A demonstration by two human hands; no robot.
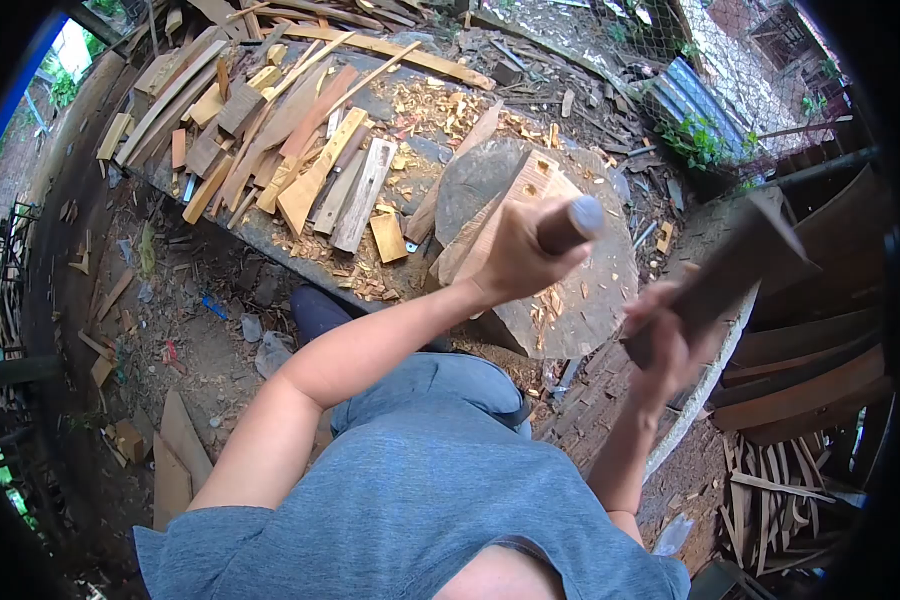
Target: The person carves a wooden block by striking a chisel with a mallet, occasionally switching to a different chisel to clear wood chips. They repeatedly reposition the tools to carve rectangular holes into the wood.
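My left hand (515, 255) is closed around a round wooden tool handle (570, 225), held over a flat piece of light wood (515, 195) that leans on a round chopping block (580, 270). What the handle ends in is hidden by my hand. My right hand (665, 345) grips the shaft of a dark wooden mallet (740, 260), raised to the right of the block and blurred.
A heap of split wood planks and offcuts (290, 150) lies on a slab behind the block, with chips (440, 105) scattered around. Curved dark boards (810, 370) stack at the right. Dirt ground with scraps (160, 330) spreads at the left.
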